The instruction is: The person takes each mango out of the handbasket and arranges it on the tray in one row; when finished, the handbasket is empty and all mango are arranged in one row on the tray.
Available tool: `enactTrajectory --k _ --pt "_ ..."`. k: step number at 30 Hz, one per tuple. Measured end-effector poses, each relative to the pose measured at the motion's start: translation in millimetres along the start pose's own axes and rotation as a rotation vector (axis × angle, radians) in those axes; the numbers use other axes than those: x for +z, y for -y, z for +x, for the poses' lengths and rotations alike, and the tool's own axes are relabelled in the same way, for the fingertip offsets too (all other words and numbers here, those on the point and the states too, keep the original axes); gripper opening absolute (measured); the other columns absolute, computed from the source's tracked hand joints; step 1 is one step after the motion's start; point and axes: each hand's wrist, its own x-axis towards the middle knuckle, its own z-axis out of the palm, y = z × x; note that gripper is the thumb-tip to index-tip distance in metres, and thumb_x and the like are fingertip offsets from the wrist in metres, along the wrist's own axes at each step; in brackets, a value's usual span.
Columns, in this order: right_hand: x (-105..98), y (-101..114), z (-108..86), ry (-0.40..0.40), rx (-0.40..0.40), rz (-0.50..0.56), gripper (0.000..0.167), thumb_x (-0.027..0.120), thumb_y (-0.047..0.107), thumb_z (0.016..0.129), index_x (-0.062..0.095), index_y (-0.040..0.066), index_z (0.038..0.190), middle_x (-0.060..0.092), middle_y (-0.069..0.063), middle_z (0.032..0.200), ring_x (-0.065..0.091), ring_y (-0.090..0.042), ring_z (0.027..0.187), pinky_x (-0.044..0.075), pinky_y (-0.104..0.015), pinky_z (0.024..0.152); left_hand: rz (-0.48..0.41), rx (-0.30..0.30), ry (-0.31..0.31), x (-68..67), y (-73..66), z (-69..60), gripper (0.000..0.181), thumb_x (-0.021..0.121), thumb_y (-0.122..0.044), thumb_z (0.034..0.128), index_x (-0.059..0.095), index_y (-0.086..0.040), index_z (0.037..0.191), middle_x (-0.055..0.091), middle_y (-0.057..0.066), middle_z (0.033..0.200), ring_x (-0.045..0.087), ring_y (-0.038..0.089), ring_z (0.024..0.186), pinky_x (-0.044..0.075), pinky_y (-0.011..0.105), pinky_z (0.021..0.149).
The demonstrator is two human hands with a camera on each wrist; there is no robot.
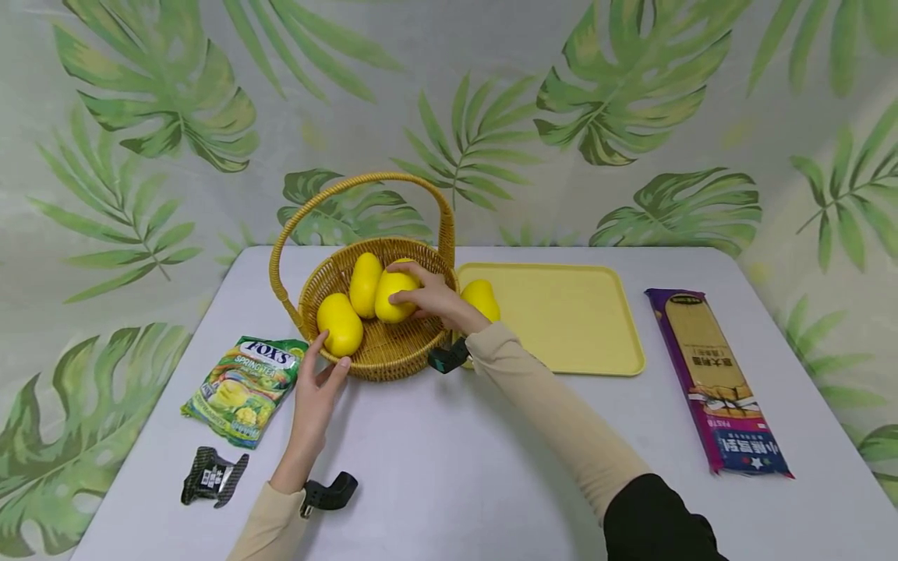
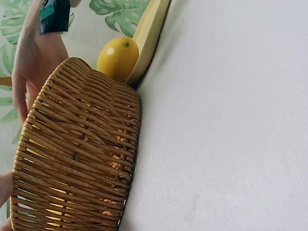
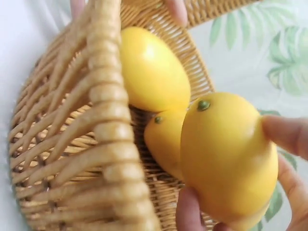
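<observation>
A wicker basket point(image 1: 382, 366) with a tall handle stands at the back left of the table. My right hand point(image 1: 431, 296) reaches over its right rim and grips a yellow mango point(image 3: 226, 154) between thumb and fingers. Two other mangoes lie inside, a left one point(image 1: 340, 326) and a back one point(image 1: 365, 284). My left hand point(image 1: 317, 401) holds the basket's front left rim, one finger inside it beside the left mango. Another mango point(image 2: 118, 57) rests on the left end of a yellow tray point(image 1: 561, 319), right of the basket.
Left of the basket lies a green candy bag point(image 1: 245, 389), with a small black packet point(image 1: 213, 477) nearer the front. A long purple pasta package point(image 1: 715, 382) lies at the right. Leaf-patterned cloth point(image 1: 491, 101) hangs behind the white table point(image 1: 477, 467).
</observation>
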Motion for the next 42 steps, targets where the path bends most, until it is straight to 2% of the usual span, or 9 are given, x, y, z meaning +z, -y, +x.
enactTrajectory --k 6,9,14,16,22,25,32,37,42 --pt "-13 4 -18.3 0.066 -0.117 -0.022 0.051 0.062 0.015 0.093 0.046 0.022 0.141 0.039 -0.012 0.139 0.053 -0.028 0.108 0.045 -0.053 0.093 -0.032 -0.019 -0.001 1.5 -2.8 0.2 0.062 0.055 -0.026 0.0987 0.024 -0.021 0.152 0.007 0.008 0.157 0.031 0.039 0.132 0.035 0.048 0.104" --pt "-23 6 -28.5 0.097 -0.164 -0.041 0.051 0.061 0.014 0.093 0.046 0.02 0.141 0.038 -0.011 0.139 0.053 -0.026 0.103 0.047 -0.05 0.09 -0.056 -0.02 -0.007 2.9 -3.5 0.9 0.062 0.055 -0.024 0.0987 0.024 -0.021 0.153 0.005 0.008 0.158 0.028 0.039 0.134 0.033 0.048 0.105" --pt "-43 6 -49.4 0.117 -0.209 -0.133 0.051 0.062 0.018 0.093 0.046 0.023 0.141 0.025 -0.01 0.142 0.048 -0.027 0.097 0.046 -0.05 0.084 -0.117 -0.027 -0.02 4.6 -4.1 1.2 0.062 0.055 -0.02 0.0987 0.025 -0.02 0.153 0.003 0.007 0.158 0.026 0.037 0.135 0.032 0.048 0.106" --pt "-53 4 -57.2 0.118 -0.213 -0.148 0.05 0.062 0.019 0.093 0.046 0.023 0.141 0.02 -0.011 0.142 0.049 -0.028 0.097 0.044 -0.052 0.087 -0.137 -0.032 -0.022 4.9 -4.2 1.1 0.062 0.055 -0.019 0.0987 0.025 -0.02 0.153 0.003 0.006 0.158 0.026 0.034 0.134 0.032 0.047 0.106" --pt "-83 -8 -75.1 0.104 -0.196 -0.16 0.051 0.061 0.022 0.094 0.044 0.022 0.142 0.016 -0.012 0.145 0.054 -0.035 0.097 0.044 -0.049 0.091 -0.171 -0.043 -0.019 5.9 -5.1 1.9 0.063 0.055 -0.018 0.0985 0.024 -0.021 0.153 0.003 0.004 0.158 0.026 0.031 0.134 0.033 0.044 0.106" --pt "-98 -17 -81.6 0.084 -0.175 -0.151 0.052 0.06 0.023 0.094 0.042 0.021 0.143 0.012 -0.009 0.151 0.054 -0.036 0.097 0.042 -0.052 0.093 -0.167 -0.042 -0.017 5.8 -4.6 2.2 0.063 0.055 -0.018 0.0986 0.023 -0.021 0.153 0.003 0.004 0.158 0.025 0.032 0.135 0.033 0.044 0.106" --pt "-132 -43 -94.5 -0.013 -0.113 -0.149 0.053 0.059 0.023 0.095 0.04 0.019 0.144 0.007 -0.009 0.154 0.049 -0.036 0.1 0.037 -0.056 0.094 -0.165 -0.035 -0.011 4.8 -2.5 3.2 0.063 0.054 -0.019 0.0988 0.023 -0.021 0.153 0.003 0.002 0.158 0.024 0.033 0.136 0.033 0.045 0.106" --pt "-149 -65 -100.2 -0.069 -0.081 -0.163 0.053 0.057 0.023 0.096 0.039 0.017 0.145 0.009 -0.012 0.154 0.046 -0.035 0.097 0.037 -0.056 0.093 -0.15 -0.038 -0.01 3.1 -1.4 3.4 0.063 0.055 -0.021 0.0988 0.023 -0.022 0.153 0.003 0.001 0.158 0.025 0.032 0.135 0.034 0.045 0.105" --pt "-158 -80 -103.0 -0.084 -0.058 -0.184 0.054 0.057 0.022 0.096 0.038 0.015 0.146 0.007 -0.013 0.156 0.047 -0.034 0.094 0.039 -0.054 0.092 -0.135 -0.034 0.0 2.1 -0.9 3.7 0.063 0.054 -0.022 0.0989 0.023 -0.023 0.153 0.003 0.001 0.158 0.025 0.032 0.134 0.034 0.045 0.105"
